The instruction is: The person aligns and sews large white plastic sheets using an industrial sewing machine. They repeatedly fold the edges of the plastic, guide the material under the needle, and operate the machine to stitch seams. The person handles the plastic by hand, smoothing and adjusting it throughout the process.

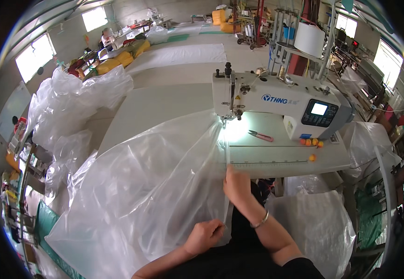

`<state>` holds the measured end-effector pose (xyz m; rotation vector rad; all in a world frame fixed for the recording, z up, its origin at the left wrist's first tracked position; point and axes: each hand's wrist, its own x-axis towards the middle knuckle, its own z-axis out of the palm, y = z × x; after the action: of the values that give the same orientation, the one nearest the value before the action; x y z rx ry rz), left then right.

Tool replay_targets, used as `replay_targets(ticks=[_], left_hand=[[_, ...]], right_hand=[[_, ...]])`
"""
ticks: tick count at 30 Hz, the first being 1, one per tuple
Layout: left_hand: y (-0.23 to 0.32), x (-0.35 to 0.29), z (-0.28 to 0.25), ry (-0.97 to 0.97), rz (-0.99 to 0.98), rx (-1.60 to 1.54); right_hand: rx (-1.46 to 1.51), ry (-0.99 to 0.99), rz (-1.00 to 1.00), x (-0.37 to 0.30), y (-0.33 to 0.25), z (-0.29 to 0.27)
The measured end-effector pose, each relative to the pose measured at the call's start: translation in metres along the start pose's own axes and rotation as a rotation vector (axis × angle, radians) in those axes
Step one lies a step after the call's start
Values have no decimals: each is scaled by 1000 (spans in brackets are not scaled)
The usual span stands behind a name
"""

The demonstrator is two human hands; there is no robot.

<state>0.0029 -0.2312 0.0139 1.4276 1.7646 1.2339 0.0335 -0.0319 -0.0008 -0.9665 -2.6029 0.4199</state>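
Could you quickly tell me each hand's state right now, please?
Left hand: curled closed against the translucent plastic sheet; whether it grips is unclear.
Right hand: closed, apparently pinching the sheet's edge.

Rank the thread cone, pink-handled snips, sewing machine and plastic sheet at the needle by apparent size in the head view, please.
1. Plastic sheet
2. Sewing machine
3. Thread cone
4. Pink-handled snips
No two look alike in size.

passage: tabletop (269, 155) before snips (264, 137) | obstacles: sheeting (137, 181) left, sewing machine (269, 90) behind
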Motion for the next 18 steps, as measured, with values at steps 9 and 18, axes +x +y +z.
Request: replay_targets(ticks=[9,18], left_hand=[[-8,-8,-32,324,169,464],[-19,-68,-84,471,-195,861]], right_hand=[[77,121,-129,-35,11,13],[5,64,-97,30,11,5]])
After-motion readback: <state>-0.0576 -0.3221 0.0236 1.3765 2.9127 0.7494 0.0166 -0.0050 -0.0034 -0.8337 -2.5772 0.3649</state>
